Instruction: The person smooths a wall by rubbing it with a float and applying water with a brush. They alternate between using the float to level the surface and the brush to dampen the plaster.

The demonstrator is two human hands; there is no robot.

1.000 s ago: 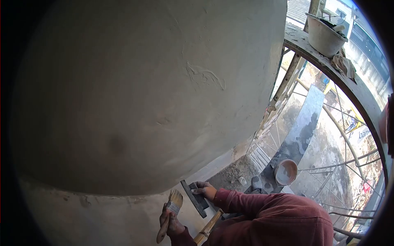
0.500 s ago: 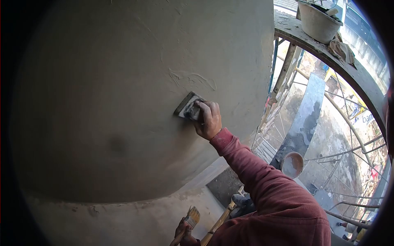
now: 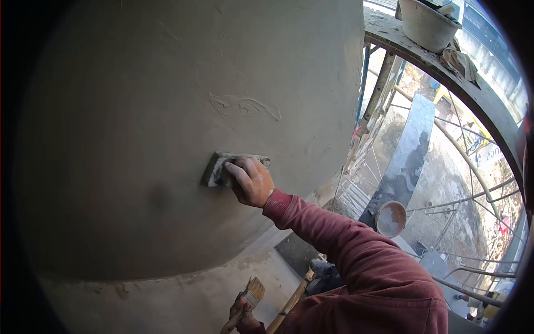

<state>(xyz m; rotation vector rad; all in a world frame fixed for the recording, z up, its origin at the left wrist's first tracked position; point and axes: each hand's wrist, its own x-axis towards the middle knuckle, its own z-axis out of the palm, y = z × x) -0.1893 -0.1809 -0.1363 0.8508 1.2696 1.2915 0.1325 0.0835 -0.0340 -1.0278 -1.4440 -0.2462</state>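
My right hand grips a grey plastering float and presses it flat against the wet grey plastered wall, just below a rough swirl of plaster. The red sleeve of my right arm runs down to the lower right. Low in the view, my left hand holds a paintbrush with its bristles pointing up, beside a wooden handle.
A plank at the upper right carries a bucket and a rag. Scaffold poles and metal bars stand to the right. Far below lie a round pan and the ground.
My right hand lifted the float from down beside the brush up onto the wall, then slid it down and left. The brush hand stayed low.
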